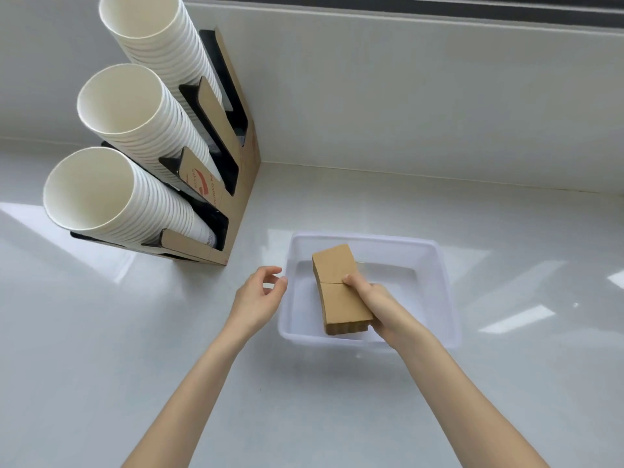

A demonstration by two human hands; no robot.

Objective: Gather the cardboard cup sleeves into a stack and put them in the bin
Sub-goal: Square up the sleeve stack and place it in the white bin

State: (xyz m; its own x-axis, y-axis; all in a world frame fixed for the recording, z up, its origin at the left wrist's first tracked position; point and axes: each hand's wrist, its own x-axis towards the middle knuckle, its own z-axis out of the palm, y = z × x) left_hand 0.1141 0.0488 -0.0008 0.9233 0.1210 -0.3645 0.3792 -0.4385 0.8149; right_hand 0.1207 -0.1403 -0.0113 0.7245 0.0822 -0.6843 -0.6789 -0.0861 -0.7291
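A stack of brown cardboard cup sleeves (pixel 339 287) is inside the translucent white plastic bin (pixel 445 288) on the white counter, lying lengthways in its left half. My right hand (pixel 374 304) grips the stack along its right side, thumb on top. Whether the stack rests on the bin's floor or hangs just above it I cannot tell. My left hand (pixel 258 300) hovers just outside the bin's left wall, fingers apart and curled, holding nothing.
A cardboard cup dispenser (pixel 236 184) with three slanted stacks of white paper cups (pixel 111 194) stands at the back left against the wall. The white counter (pixel 101 349) spreads around the bin, and a wall ledge runs behind it.
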